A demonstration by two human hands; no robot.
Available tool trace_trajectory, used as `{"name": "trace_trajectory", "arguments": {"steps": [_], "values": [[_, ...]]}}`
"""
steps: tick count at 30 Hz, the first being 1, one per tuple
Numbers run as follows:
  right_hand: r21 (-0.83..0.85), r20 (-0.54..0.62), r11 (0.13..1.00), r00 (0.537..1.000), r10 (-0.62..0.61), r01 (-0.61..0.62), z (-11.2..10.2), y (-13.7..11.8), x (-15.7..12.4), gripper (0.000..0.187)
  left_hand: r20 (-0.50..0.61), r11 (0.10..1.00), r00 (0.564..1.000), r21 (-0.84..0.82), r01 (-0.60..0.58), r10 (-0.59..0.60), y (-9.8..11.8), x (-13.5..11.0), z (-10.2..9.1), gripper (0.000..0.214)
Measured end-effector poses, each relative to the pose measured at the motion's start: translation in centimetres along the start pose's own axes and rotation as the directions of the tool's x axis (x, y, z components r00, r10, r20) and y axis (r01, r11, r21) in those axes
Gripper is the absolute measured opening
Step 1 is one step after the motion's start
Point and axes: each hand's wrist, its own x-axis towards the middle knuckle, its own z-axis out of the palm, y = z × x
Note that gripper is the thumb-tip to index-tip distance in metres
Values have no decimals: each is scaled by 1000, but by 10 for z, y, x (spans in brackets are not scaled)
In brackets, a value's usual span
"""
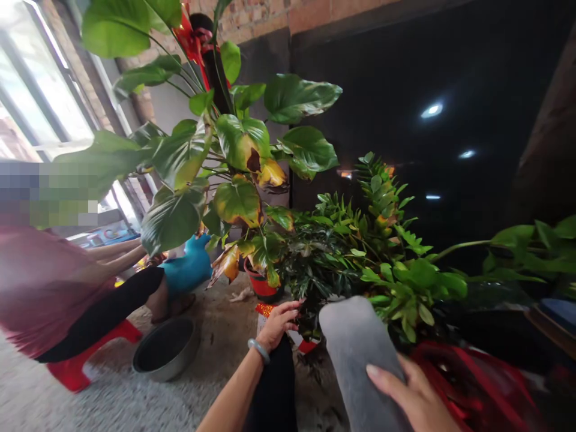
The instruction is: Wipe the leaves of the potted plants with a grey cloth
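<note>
In my right hand (416, 390) is a long grey cloth (360, 354) with a rounded end, the thumb lying across its face. It extends up toward the plants, and the rest of my fingers are hidden behind it. My left hand (279, 324), with a pale bangle on the wrist, reaches to low dark green leaves (312, 264). Its fingers are apart and slightly bent; whether they touch a leaf I cannot tell. Just beyond this hand stands a red and black pot (263, 285) under a tall plant with large, partly yellowed leaves (238, 201).
At left another person in a pink shirt (54, 282) sits on a red stool (90, 354). A grey basin (165, 350) stands on the floor beside them. More leafy plants (409, 288) crowd the right, before a dark glossy panel (405, 78). Red translucent plastic (477, 384) lies lower right.
</note>
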Motion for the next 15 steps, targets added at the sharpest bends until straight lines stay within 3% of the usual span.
{"name": "trace_trajectory", "arguments": {"steps": [4,6,8,10,13,15], "values": [[194,-84,974,991,-106,121,37,-53,19,49,0,987,1000,-158,24,-24,-6,6,-2,46],[323,-36,942,996,-85,92,62,-60,34,42,-23,982,999,-186,35,-40,-10,11,-1,45],[371,63,928,998,26,-47,81,-47,45,35,-35,978,998,-201,53,-61,-13,14,-1,44],[324,100,930,984,148,-173,91,-17,47,32,-25,980,997,-186,69,-75,-16,16,-4,40],[229,2,961,987,161,-157,84,24,33,34,21,989,997,-130,75,-73,-18,17,-10,36],[205,25,969,991,135,-137,73,25,21,35,43,990,997,-118,74,-70,-18,17,-14,37]]}}
